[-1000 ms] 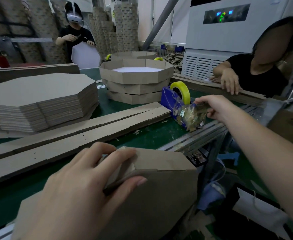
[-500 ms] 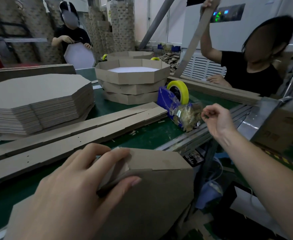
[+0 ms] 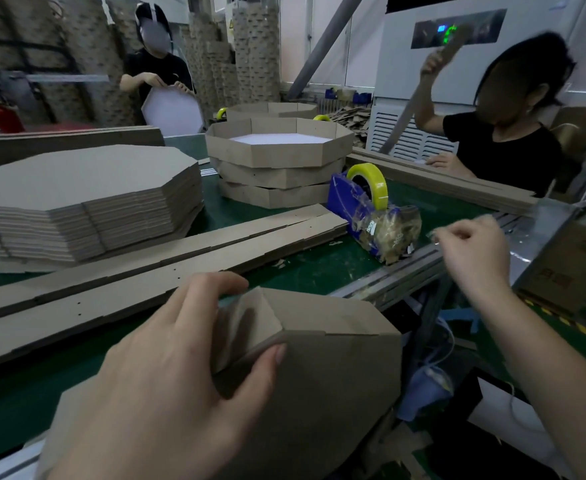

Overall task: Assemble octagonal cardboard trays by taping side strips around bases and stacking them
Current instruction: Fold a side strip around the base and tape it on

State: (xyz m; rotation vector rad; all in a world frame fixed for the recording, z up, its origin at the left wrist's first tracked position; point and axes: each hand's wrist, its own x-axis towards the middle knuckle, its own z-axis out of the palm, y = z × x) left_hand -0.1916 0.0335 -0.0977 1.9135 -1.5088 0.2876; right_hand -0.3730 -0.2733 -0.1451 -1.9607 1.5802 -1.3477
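Head view: the left hand [image 3: 166, 386] has its fingers [image 3: 211, 289] and thumb clamped on the folded corner of a brown corrugated side strip [image 3: 250, 317] at the edge of the flat octagonal base [image 3: 319, 393], at the near edge of the green surface [image 3: 319, 271]. The right hand [image 3: 471, 251] has its fingers pinched together, apparently on a clear tape piece [image 3: 435, 235], near the blue dispenser [image 3: 357, 209].

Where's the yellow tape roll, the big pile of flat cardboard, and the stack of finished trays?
yellow tape roll [image 3: 378, 185], head view, on its yellow outer band.
flat cardboard pile [image 3: 83, 174], head view, on the top sheet.
finished trays stack [image 3: 274, 155], head view, on the top tray's front wall.
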